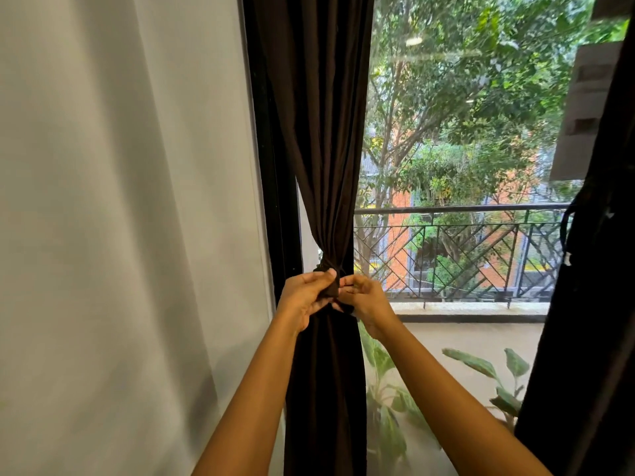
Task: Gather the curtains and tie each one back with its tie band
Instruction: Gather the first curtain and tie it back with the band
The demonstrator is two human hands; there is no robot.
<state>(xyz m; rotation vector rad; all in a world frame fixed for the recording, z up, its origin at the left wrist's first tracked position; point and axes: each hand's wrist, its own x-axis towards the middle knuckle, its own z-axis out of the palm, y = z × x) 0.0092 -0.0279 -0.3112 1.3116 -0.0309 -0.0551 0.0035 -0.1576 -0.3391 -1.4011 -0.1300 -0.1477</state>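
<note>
A dark brown curtain (319, 132) hangs at the left side of the window, gathered into a narrow bunch at waist height. A matching dark tie band (330, 286) wraps the bunch there. My left hand (305, 293) grips the band from the left, thumb on top. My right hand (364, 297) pinches the band's other end from the right. Both hands meet in front of the gathered cloth. A second dark curtain (591, 304) hangs at the right edge, partly out of frame.
A pale wall (120, 201) fills the left. The black window frame (275, 218) stands beside the curtain. Behind the glass are a metal balcony railing (464, 249), trees and leafy potted plants (388, 407).
</note>
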